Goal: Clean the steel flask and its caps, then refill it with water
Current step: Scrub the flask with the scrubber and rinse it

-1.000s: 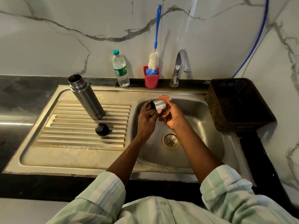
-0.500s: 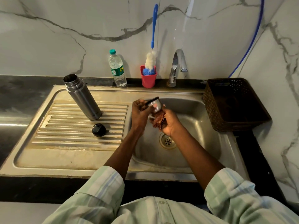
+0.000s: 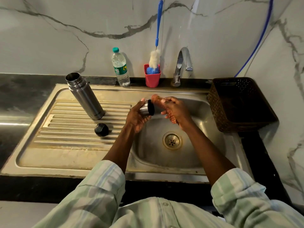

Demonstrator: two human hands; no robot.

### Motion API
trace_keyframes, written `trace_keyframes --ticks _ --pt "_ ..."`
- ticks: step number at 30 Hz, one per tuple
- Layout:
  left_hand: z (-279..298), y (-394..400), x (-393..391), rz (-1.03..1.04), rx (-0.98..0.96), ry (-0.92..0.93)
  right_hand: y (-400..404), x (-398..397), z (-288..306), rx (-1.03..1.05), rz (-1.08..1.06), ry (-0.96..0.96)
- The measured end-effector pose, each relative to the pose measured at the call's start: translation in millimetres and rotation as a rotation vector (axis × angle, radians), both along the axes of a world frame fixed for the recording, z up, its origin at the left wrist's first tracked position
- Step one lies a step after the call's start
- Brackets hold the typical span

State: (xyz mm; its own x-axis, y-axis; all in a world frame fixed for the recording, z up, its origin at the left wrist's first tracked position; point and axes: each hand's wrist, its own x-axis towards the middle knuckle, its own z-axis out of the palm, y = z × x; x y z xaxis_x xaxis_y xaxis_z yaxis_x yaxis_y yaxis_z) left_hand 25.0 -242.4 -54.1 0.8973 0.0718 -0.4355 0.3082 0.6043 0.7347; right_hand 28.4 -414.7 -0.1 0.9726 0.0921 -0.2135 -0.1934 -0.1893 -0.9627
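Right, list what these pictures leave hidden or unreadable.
All in the head view:
- Steel cap: whether it is clean inside; its opening faces the scrubber.
- Scrubber: mostly wrapped by the right hand.
- Left hand: palm hidden behind the cap it holds.
- Flask: contents out of sight; logo too small to read.
- Faucet: no running water can be made out.

Small dark lettering sits near the base of the upright steel flask (image 3: 85,97), too blurred to read. The clear plastic water bottle (image 3: 120,68) carries a green label, print illegible.
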Motion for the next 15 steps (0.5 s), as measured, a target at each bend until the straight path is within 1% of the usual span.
trace_keyframes --ticks 3,4,6,8,9,10,11,13,14,15 --pt "3.9 -9.5 4.4 0.007 0.035 -0.018 10.2 0.5 2.1 -0.276 0.119 -0.121" --pt "3.8 -12.3 5.7 -0.002 0.058 -0.032 13.9 0.1 -3.7 -0.402 0.166 -0.189" --pt "0.6 -14.7 7.7 -0.048 0.151 -0.038 19.2 -2.6 -15.7 -0.604 0.254 -0.322" --pt "-3.0 -14.4 8.3 -0.071 0.220 -0.025 21.9 -5.5 -24.1 -0.660 0.251 -0.396" --pt "-5.1 -13.6 9.0 -0.075 0.242 -0.019 23.9 -8.6 -24.4 -0.652 0.209 -0.383" --pt "-6.3 -12.6 8.6 -0.077 0.258 -0.022 25.6 -10.2 -24.8 -0.576 0.146 -0.288" --pt "-7.8 -11.5 7.4 -0.075 0.249 -0.035 26.3 -10.8 -21.8 -0.378 0.065 -0.068" --pt "-7.2 -12.2 3.7 -0.063 0.124 -0.081 24.4 -9.6 -14.0 0.312 -0.033 0.499" --pt "-5.8 -12.7 1.6 -0.057 0.069 -0.094 21.8 -10.8 -10.9 0.619 -0.070 0.664" --pt "-3.4 -13.6 -0.5 -0.063 0.046 -0.105 19.8 -10.5 -11.2 0.836 -0.112 0.733"
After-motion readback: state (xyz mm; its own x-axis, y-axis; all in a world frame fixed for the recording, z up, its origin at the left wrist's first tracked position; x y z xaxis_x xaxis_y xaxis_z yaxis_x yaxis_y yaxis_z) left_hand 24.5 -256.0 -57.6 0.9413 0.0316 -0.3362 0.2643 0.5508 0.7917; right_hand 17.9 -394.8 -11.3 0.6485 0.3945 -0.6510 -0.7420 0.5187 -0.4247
